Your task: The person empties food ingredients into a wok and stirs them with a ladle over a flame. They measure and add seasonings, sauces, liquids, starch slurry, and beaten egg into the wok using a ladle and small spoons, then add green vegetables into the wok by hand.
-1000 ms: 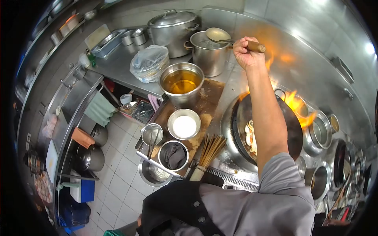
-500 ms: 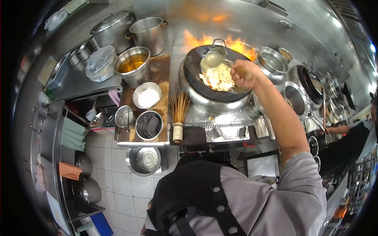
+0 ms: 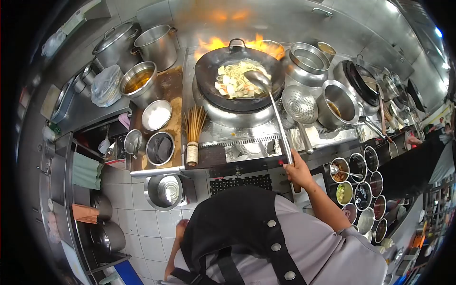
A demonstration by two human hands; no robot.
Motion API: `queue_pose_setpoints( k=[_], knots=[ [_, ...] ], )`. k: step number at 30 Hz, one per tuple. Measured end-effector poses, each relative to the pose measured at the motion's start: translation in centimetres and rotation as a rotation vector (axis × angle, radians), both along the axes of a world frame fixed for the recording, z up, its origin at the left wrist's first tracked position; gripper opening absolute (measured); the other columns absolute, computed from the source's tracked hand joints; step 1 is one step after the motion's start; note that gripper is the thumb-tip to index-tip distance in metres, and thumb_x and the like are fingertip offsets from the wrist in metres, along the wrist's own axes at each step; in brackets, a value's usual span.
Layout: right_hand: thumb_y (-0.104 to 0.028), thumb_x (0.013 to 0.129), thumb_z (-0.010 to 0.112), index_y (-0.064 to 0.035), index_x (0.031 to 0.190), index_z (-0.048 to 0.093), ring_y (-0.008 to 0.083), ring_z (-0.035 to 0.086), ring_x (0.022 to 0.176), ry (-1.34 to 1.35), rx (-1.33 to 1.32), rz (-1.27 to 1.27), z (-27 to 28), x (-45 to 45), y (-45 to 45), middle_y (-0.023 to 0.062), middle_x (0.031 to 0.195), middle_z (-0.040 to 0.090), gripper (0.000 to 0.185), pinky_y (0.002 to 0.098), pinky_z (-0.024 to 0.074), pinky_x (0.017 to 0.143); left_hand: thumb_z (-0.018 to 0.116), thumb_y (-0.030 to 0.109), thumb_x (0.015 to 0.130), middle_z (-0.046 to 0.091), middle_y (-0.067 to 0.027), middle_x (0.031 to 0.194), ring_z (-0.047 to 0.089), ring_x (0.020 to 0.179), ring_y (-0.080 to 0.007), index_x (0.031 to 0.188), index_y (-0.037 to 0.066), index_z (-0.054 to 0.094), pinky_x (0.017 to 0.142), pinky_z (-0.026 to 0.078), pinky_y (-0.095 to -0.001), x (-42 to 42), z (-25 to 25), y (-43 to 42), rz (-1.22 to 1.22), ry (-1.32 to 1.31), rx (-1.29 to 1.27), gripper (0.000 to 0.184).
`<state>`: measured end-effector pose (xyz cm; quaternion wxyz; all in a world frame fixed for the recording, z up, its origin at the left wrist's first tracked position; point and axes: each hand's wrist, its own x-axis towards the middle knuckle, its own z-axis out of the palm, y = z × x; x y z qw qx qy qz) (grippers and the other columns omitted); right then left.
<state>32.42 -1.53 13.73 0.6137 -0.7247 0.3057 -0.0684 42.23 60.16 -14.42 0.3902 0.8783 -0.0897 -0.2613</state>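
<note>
My right hand (image 3: 299, 172) is closed around the handle of a long metal ladle (image 3: 279, 121). The ladle's bowl lies face down on sliced pale food, noodle-like or shredded, with orange bits (image 3: 232, 84), inside a black wok (image 3: 205, 78). Flames (image 3: 213, 43) rise behind the wok's far rim. Beside my apron on the left, low over the floor, hangs my left hand (image 3: 181, 229); it is small in view and its fingers do not show clearly.
A perforated skimmer (image 3: 300, 105) rests right of the wok, beside a steel pot (image 3: 349, 105). To the left stand a bamboo brush (image 3: 192, 135) and an oil pot (image 3: 151, 90). Several sauce tins (image 3: 363, 195) sit at right. A co-worker's hand (image 3: 414, 141) shows far right.
My right hand has drawn back from above the wok toward my body. The ladle's bowl, raised and seemingly holding liquid before, now rests on the food. My left hand has come into view.
</note>
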Motion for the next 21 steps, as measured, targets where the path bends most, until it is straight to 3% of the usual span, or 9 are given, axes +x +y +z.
queue_pose_setpoints(
  k=[3,5,7,11,14,16,18,20,21],
  knots=[
    [-0.005,0.092,0.065,-0.0102,0.156,0.036,0.0106,0.053,0.055,0.041,-0.017,0.088,-0.3,-2.0,-4.5,0.0016,0.074,0.058,0.07,0.029,0.0481,0.053,0.071,0.019,0.091,0.075,-0.0155,0.101,0.072,0.094,-0.0282,0.113,0.002,0.069,0.085,0.056,-0.0379,1.6,7.2,-11.4,0.094,-0.018,0.109,0.029],
    [-0.005,0.092,0.064,-0.0108,0.157,0.036,0.0102,0.052,0.057,0.076,0.002,0.176,3.6,-3.3,-9.4,0.0006,0.073,0.056,0.071,0.0284,0.0471,0.053,0.072,0.019,0.091,0.074,-0.0145,0.105,0.071,0.098,-0.0273,0.115,0.003,0.068,0.088,0.056,-0.0364,2.3,7.7,-19.7,0.045,-0.063,-0.119,0.03],
    [-0.004,0.092,0.064,-0.0114,0.156,0.038,0.0097,0.051,0.058,0.157,0.031,0.223,9.2,-3.5,-13.4,-0.0002,0.073,0.054,0.07,0.0269,0.0458,0.053,0.072,0.02,0.092,0.072,-0.0147,0.109,0.07,0.1,-0.0256,0.115,0.003,0.068,0.089,0.055,-0.0352,5.0,13.5,-28.7,-0.069,-0.084,-0.107,0.029],
    [-0.004,0.091,0.063,-0.0105,0.154,0.042,0.0102,0.052,0.058,0.308,-0.139,0.398,20.1,-2.9,-17.3,0.0006,0.075,0.056,0.067,0.0277,0.0461,0.054,0.07,0.019,0.093,0.069,-0.015,0.106,0.068,0.097,-0.0287,0.114,0.003,0.068,0.087,0.054,-0.0378,11.9,25.2,-41.7,-0.212,-0.379,-0.266,0.027],
    [-0.008,0.092,0.064,-0.0108,0.153,0.043,0.0123,0.058,0.059,0.455,-0.189,0.482,26.4,-0.8,-18.8,0.0041,0.076,0.059,0.065,0.0288,0.0484,0.056,0.069,0.013,0.088,0.065,-0.015,0.115,0.06,0.112,-0.0358,0.115,0.004,0.067,0.097,0.048,-0.0436,16.2,32.6,-50.9,-0.319,-0.91,-0.39,0.028],
    [-0.01,0.092,0.065,-0.0118,0.153,0.043,0.0141,0.06,0.061,0.5,-0.294,0.521,25.9,0.9,-19.0,0.007,0.08,0.063,0.065,0.0307,0.0502,0.056,0.067,0.018,0.091,0.065,-0.0152,0.109,0.06,0.106,-0.0365,0.111,0.005,0.069,0.092,0.049,-0.0452,18.8,34.1,-56.1,-0.366,-1.155,-0.418,0.023],
    [-0.009,0.092,0.064,-0.0108,0.152,0.044,0.0136,0.059,0.06,0.437,-0.364,0.477,21.2,2.6,-18.9,0.006,0.079,0.063,0.064,0.0304,0.0507,0.056,0.065,0.024,0.094,0.066,-0.0138,0.092,0.064,0.09,-0.0355,0.091,0.006,0.069,0.08,0.052,-0.0465,21.1,31.7,-59.6,-0.453,-1.012,-0.31,0.019],
    [-0.008,0.091,0.065,-0.0091,0.151,0.046,0.0133,0.06,0.061,0.346,-0.405,0.352,16.5,4.7,-17.6,0.0061,0.083,0.065,0.062,0.0305,0.0523,0.056,0.063,0.027,0.095,0.06,-0.0128,0.072,0.062,0.073,-0.0361,0.071,0.007,0.061,0.067,0.05,-0.0486,21.9,29.7,-60.6,-0.422,-1.138,-0.226,0.032],
    [-0.007,0.091,0.066,-0.0096,0.15,0.047,0.0131,0.059,0.06,0.293,-0.37,0.284,13.9,6.0,-17.0,0.0056,0.081,0.063,0.062,0.0304,0.0522,0.055,0.062,0.026,0.095,0.059,-0.0134,0.066,0.061,0.067,-0.0376,0.064,0.006,0.055,0.063,0.049,-0.0496,22.5,28.7,-60.7,-0.417,-1.146,-0.351,0.038]
  ],
)
